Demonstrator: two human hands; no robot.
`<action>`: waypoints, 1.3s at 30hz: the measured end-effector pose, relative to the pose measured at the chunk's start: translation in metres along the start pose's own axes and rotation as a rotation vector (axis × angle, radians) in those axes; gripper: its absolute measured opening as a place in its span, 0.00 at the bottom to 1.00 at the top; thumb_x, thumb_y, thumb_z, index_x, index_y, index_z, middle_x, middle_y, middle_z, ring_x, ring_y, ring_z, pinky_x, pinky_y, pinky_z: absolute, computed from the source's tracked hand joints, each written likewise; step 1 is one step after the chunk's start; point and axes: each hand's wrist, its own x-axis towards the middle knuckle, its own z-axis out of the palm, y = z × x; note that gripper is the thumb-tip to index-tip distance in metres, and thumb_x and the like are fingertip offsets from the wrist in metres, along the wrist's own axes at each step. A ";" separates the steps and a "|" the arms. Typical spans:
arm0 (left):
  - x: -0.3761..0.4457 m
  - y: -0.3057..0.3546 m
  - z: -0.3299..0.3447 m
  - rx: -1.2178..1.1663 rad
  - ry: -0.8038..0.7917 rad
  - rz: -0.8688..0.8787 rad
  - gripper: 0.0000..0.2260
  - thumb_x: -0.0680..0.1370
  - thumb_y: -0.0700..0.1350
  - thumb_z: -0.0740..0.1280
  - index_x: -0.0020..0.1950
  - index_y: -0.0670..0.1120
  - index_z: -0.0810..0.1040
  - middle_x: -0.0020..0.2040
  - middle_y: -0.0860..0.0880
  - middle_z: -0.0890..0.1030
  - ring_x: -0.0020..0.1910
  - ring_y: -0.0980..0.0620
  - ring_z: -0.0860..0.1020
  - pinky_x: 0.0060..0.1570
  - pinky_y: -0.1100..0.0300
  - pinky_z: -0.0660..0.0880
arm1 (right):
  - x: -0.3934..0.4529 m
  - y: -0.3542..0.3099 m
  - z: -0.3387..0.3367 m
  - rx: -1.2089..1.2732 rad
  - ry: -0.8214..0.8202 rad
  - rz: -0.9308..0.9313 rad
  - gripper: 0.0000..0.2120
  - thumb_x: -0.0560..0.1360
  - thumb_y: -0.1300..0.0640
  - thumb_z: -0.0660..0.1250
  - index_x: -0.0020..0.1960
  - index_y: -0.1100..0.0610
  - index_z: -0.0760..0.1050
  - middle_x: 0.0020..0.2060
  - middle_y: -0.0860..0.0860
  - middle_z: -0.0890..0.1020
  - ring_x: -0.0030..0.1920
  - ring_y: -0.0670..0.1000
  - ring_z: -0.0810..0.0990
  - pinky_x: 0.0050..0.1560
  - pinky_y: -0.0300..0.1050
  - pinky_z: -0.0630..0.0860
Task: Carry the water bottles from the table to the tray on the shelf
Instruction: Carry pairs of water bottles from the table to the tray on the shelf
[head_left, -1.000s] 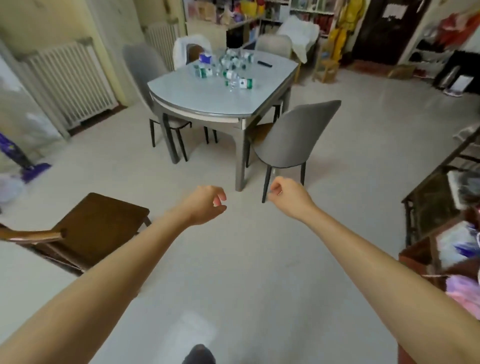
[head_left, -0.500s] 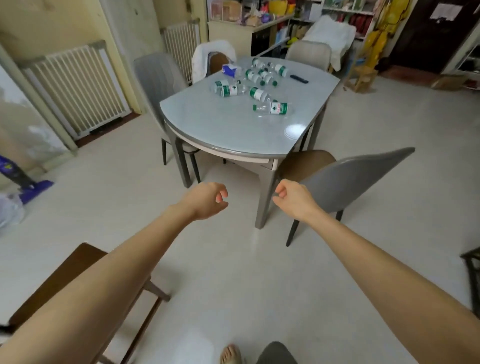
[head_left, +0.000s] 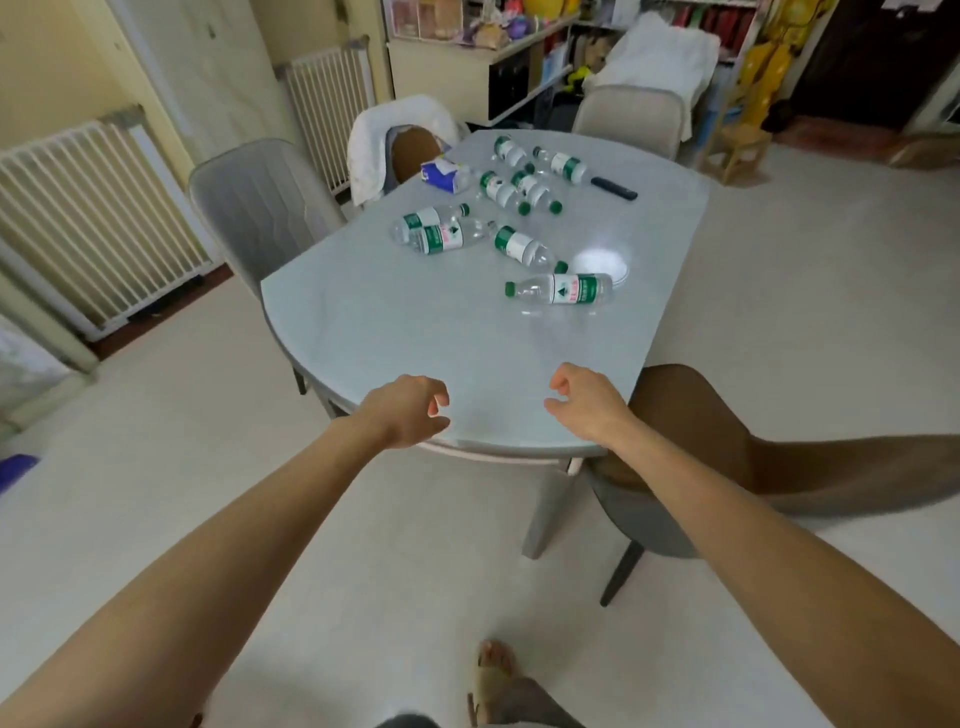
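Head view: both hands, left (head_left: 410, 410) and right (head_left: 584, 402), loosely curled and empty; all water bottles (head_left: 558, 289) remain lying on desk (head_left: 389, 322), none carried yet.

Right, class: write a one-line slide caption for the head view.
Both empty hands, left and right, reach over the table toward lying water bottles.

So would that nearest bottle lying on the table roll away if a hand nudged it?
Probably: the nearest bottle lies on its side on the smooth, glossy table. It looks round and thin-walled, so it may dent slightly under a grip. Whether it holds water, I cannot tell.
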 end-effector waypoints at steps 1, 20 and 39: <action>0.024 -0.005 -0.010 0.000 0.009 -0.003 0.13 0.78 0.49 0.64 0.61 0.48 0.76 0.56 0.51 0.80 0.57 0.49 0.77 0.54 0.53 0.74 | 0.023 -0.001 -0.004 0.001 -0.003 -0.001 0.15 0.76 0.56 0.65 0.60 0.60 0.72 0.59 0.57 0.77 0.60 0.57 0.75 0.60 0.50 0.72; 0.493 -0.043 -0.067 0.025 -0.160 0.311 0.27 0.77 0.48 0.66 0.74 0.47 0.62 0.72 0.44 0.67 0.67 0.43 0.68 0.63 0.48 0.70 | 0.384 0.075 -0.022 -0.188 -0.021 0.278 0.27 0.69 0.57 0.69 0.66 0.58 0.67 0.62 0.57 0.74 0.63 0.58 0.71 0.61 0.49 0.67; 0.656 -0.035 -0.020 0.344 -0.039 0.634 0.29 0.68 0.55 0.71 0.66 0.48 0.69 0.57 0.46 0.76 0.53 0.42 0.75 0.54 0.51 0.66 | 0.435 0.124 0.010 -0.458 -0.075 0.037 0.25 0.61 0.57 0.73 0.58 0.56 0.75 0.49 0.53 0.79 0.52 0.58 0.77 0.61 0.52 0.62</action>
